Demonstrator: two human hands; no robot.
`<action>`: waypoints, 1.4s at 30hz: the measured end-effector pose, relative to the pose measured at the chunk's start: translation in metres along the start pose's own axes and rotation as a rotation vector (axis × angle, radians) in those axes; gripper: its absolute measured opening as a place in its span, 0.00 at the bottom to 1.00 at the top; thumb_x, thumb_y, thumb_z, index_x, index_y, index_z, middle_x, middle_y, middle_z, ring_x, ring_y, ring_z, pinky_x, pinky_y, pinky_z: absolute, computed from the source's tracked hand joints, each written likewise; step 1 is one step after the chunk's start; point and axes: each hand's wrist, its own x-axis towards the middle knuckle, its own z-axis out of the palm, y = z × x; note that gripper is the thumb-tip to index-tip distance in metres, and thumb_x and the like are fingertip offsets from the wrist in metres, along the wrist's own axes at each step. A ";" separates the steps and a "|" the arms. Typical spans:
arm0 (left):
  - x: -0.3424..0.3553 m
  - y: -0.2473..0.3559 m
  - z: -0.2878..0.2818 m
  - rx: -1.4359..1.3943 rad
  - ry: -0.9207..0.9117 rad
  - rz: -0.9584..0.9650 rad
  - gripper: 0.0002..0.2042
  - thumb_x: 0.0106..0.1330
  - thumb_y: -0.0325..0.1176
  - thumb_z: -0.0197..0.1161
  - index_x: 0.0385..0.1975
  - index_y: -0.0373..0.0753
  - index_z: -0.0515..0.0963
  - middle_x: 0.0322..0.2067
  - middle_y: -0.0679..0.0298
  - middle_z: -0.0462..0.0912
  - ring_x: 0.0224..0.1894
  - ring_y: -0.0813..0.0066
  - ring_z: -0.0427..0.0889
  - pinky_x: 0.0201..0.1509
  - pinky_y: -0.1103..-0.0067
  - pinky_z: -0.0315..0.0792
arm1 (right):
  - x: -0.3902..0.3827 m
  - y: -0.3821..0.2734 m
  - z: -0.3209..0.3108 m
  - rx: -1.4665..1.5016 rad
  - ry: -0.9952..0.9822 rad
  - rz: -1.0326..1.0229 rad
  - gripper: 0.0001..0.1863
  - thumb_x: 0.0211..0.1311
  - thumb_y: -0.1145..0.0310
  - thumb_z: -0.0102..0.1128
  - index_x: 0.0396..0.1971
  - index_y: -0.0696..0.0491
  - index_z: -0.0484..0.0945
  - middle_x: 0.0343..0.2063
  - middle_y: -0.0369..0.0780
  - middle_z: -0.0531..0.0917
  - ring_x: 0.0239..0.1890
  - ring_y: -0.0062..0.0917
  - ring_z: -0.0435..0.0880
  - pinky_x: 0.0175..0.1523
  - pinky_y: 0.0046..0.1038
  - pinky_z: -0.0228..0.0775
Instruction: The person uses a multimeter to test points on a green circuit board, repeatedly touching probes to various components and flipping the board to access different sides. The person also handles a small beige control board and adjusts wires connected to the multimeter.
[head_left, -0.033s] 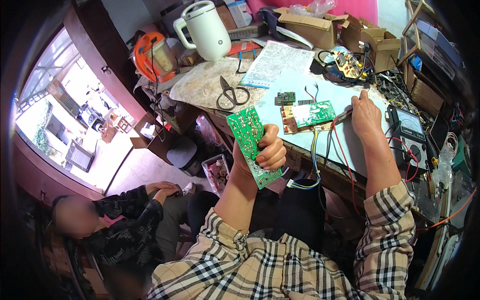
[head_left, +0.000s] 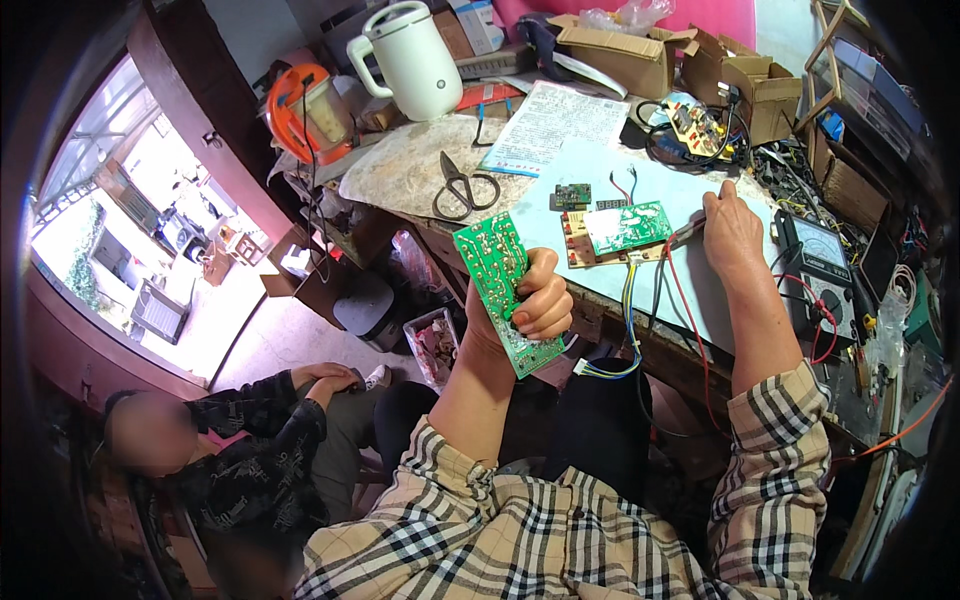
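Note:
My left hand (head_left: 540,296) is wrapped round a green circuit board (head_left: 492,262), held up in front of the table edge with its soldered side in view. Over the pale blue sheet, my right hand (head_left: 735,235) is closed on the multimeter test probes (head_left: 686,232); a red and a black lead hang from them. Left of that hand lies a tan circuit board (head_left: 578,250) with a smaller green board (head_left: 628,228) on top. From it a bundle of coloured wires (head_left: 630,310) droops over the edge to a white plug. A little green module (head_left: 573,196) sits just beyond.
An analog multimeter (head_left: 822,250) stands at the right, beside heaped parts and cables. Black scissors (head_left: 464,190), a printed sheet (head_left: 555,125) and a white kettle (head_left: 408,62) occupy the left and back. Cardboard boxes (head_left: 620,60) line the rear. A seated person (head_left: 260,450) is at lower left.

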 end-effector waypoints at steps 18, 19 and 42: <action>0.003 0.000 0.004 -0.061 -0.020 0.067 0.18 0.73 0.45 0.54 0.24 0.42 0.62 0.17 0.67 0.67 0.19 0.78 0.65 0.24 0.81 0.64 | 0.000 0.000 -0.002 -0.003 -0.003 -0.008 0.08 0.63 0.72 0.53 0.37 0.55 0.80 0.44 0.47 0.76 0.42 0.38 0.84 0.43 0.37 0.80; 0.003 0.001 0.004 -0.058 -0.032 0.066 0.18 0.73 0.45 0.54 0.24 0.42 0.62 0.17 0.67 0.67 0.19 0.78 0.65 0.24 0.81 0.65 | 0.000 -0.001 -0.001 0.001 0.004 -0.014 0.08 0.62 0.72 0.53 0.37 0.56 0.80 0.44 0.47 0.77 0.41 0.38 0.84 0.43 0.37 0.80; 0.017 -0.004 0.014 0.194 0.131 0.053 0.22 0.72 0.52 0.54 0.24 0.41 0.64 0.15 0.67 0.66 0.18 0.77 0.66 0.24 0.79 0.66 | -0.003 0.000 -0.003 0.000 0.002 0.013 0.08 0.62 0.71 0.53 0.36 0.54 0.81 0.44 0.45 0.77 0.42 0.39 0.84 0.43 0.39 0.79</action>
